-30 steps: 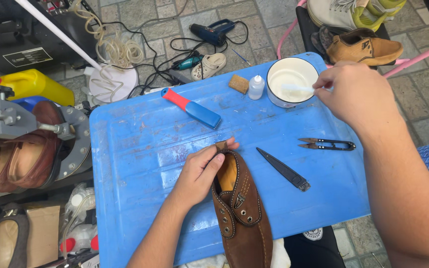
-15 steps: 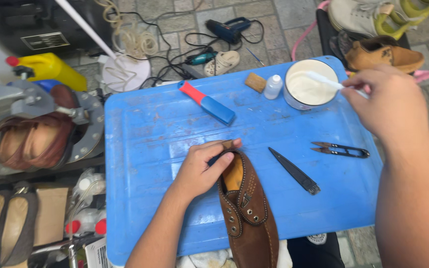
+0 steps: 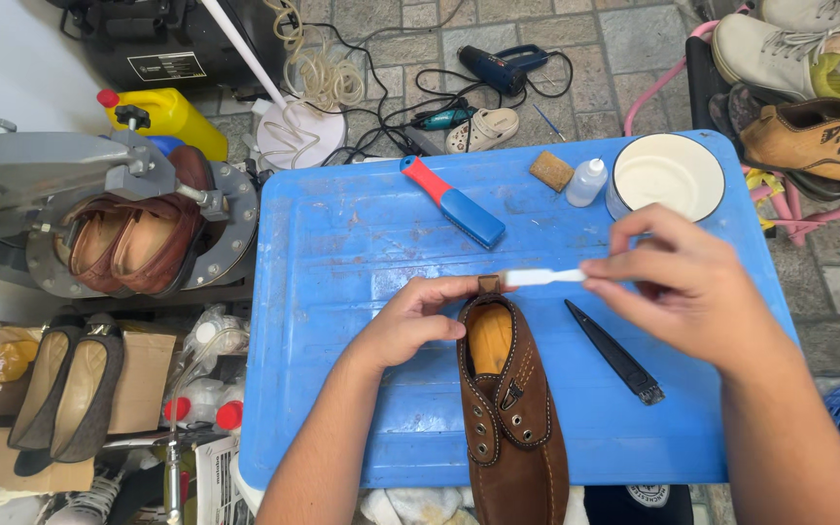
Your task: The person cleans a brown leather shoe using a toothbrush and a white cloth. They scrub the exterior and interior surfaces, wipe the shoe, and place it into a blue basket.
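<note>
Moved away from the white bowl (image 3: 668, 175), the small white brush (image 3: 542, 277) has been brought across to the back of the brown shoe (image 3: 507, 399). It looks as if the white stuff from the bowl is about to be put on the heel.

From the head camera, the brush is pinched in the fingers of the right hand (image 3: 687, 287), with its tip just beside the little tab at the heel. The shoe is held down at its back edge by the left hand (image 3: 410, 321), with the fingers curled on the rim. The shoe is lying on the blue table (image 3: 342, 253), toe toward the person.

On the table can be counted one shoe, one bowl, one small bottle (image 3: 586, 182), one red and blue brush (image 3: 453, 202), one brown block (image 3: 550, 171) and one black tool (image 3: 614, 352).
</note>
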